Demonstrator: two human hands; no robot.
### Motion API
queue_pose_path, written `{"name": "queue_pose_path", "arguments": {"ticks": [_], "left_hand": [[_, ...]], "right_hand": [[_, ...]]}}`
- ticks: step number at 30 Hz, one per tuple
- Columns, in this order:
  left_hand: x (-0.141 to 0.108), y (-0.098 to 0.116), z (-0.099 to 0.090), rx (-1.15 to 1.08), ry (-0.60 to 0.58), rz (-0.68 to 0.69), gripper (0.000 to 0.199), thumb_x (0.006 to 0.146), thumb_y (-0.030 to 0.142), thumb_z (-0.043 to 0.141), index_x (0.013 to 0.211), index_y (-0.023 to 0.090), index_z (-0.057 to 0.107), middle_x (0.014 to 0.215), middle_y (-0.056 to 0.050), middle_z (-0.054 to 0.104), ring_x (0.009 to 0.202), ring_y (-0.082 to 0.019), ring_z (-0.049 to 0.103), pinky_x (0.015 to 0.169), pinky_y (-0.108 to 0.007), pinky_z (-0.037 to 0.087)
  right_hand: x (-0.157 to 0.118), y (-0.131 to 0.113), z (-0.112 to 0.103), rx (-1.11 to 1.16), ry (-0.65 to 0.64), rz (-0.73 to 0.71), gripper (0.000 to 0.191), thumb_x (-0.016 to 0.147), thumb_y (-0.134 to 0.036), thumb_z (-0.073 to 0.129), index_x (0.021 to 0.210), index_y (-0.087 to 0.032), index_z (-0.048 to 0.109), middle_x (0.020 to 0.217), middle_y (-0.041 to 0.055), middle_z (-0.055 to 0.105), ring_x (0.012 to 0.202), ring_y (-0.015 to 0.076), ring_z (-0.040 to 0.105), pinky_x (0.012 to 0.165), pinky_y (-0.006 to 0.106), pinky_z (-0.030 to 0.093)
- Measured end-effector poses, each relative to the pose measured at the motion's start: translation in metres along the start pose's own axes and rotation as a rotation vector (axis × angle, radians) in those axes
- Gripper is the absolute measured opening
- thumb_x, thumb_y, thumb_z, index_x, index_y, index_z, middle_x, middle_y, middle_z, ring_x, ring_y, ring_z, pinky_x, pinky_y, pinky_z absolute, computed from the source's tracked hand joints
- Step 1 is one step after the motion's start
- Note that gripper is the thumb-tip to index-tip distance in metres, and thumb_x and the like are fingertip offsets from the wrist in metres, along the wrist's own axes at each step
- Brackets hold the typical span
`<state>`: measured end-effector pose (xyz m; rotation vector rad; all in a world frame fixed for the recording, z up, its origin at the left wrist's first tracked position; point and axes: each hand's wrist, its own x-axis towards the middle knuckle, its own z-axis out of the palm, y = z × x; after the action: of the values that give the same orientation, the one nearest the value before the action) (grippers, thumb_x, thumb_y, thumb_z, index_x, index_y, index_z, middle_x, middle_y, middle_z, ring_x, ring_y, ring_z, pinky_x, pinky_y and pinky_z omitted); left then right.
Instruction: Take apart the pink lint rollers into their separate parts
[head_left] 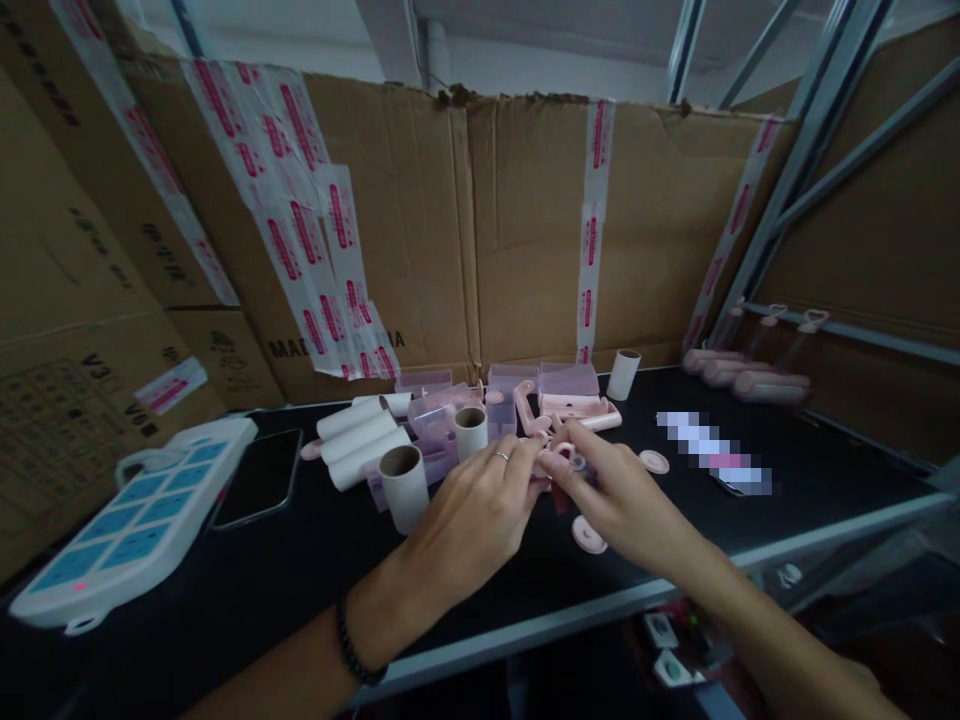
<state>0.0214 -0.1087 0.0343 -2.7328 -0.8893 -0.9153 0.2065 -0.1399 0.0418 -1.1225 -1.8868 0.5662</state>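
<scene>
My left hand [476, 505], with a ring and a dark bead bracelet, is closed on a small pink plastic part [564, 453]. My right hand [619, 490] pinches the same part from the other side; fingers cover much of it, so its full shape is hidden. Just beyond are pink plastic handles [581, 406] and translucent purple covers [442, 408]. White paper rolls on cardboard cores, one an upright roll [405, 492], stand and lie left of my hands. A round pink cap [589, 534] lies below my right hand, another pink cap [654, 461] to its right.
A white power strip [142, 530] and a dark phone [259, 478] lie at the left of the black tabletop [285, 600]. Several pink lint rollers [769, 385] rest at the back right, beside a blurred-out strip [712, 453]. Taped cardboard [525, 220] walls the back.
</scene>
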Motion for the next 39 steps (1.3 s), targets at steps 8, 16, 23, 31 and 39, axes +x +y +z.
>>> {"name": "queue_pose_path", "arguments": {"ticks": [8, 16, 23, 31, 39], "left_hand": [[0.0, 0.005, -0.01, 0.24, -0.036, 0.029, 0.025, 0.106, 0.035, 0.047, 0.104, 0.014, 0.059, 0.088, -0.009, 0.074, 0.075, -0.026, 0.073, 0.056, -0.033, 0.051], [0.0, -0.001, -0.018, 0.053, -0.165, -0.102, 0.029, 0.107, 0.043, 0.046, 0.103, 0.018, 0.061, 0.088, -0.003, 0.076, 0.07, -0.021, 0.073, 0.058, -0.03, 0.047], [0.005, -0.004, -0.04, -0.173, -0.263, -0.179, 0.019, 0.103, 0.03, 0.049, 0.118, 0.019, 0.051, 0.102, -0.005, 0.073, 0.091, -0.024, 0.073, 0.076, -0.035, 0.053], [-0.037, 0.0, -0.023, -0.009, -0.424, -0.034, 0.022, 0.1, 0.015, 0.053, 0.118, 0.021, 0.064, 0.122, -0.01, 0.066, 0.111, -0.027, 0.064, 0.094, -0.041, 0.053], [-0.055, -0.019, 0.025, 0.298, -0.272, 0.051, 0.035, 0.092, 0.012, 0.068, 0.126, 0.021, 0.069, 0.11, -0.011, 0.068, 0.097, -0.031, 0.063, 0.08, -0.044, 0.051]], "right_hand": [[0.0, 0.007, -0.008, -0.1, -0.036, -0.216, 0.015, 0.097, -0.01, 0.052, 0.088, -0.021, 0.057, 0.072, -0.0041, 0.059, 0.061, 0.0108, 0.05, 0.062, 0.024, 0.033], [-0.007, 0.008, -0.024, -0.185, -0.013, -0.267, 0.018, 0.098, -0.012, 0.05, 0.082, -0.021, 0.049, 0.071, -0.0036, 0.054, 0.063, 0.0113, 0.048, 0.063, 0.024, 0.033], [-0.023, 0.036, -0.054, -0.393, -0.154, 0.048, 0.028, 0.104, -0.038, 0.053, 0.083, -0.021, 0.062, 0.082, 0.0007, 0.063, 0.074, 0.0156, 0.056, 0.067, 0.027, 0.034], [-0.037, 0.065, -0.058, -0.852, -0.213, 0.354, 0.02, 0.093, -0.04, 0.071, 0.086, -0.022, 0.071, 0.085, 0.0061, 0.069, 0.067, 0.0213, 0.066, 0.058, 0.029, 0.025], [-0.031, 0.064, -0.05, -0.895, -0.05, 0.35, 0.034, 0.098, -0.058, 0.057, 0.099, -0.025, 0.064, 0.086, 0.0046, 0.072, 0.075, 0.0234, 0.071, 0.057, 0.029, 0.023]]}}
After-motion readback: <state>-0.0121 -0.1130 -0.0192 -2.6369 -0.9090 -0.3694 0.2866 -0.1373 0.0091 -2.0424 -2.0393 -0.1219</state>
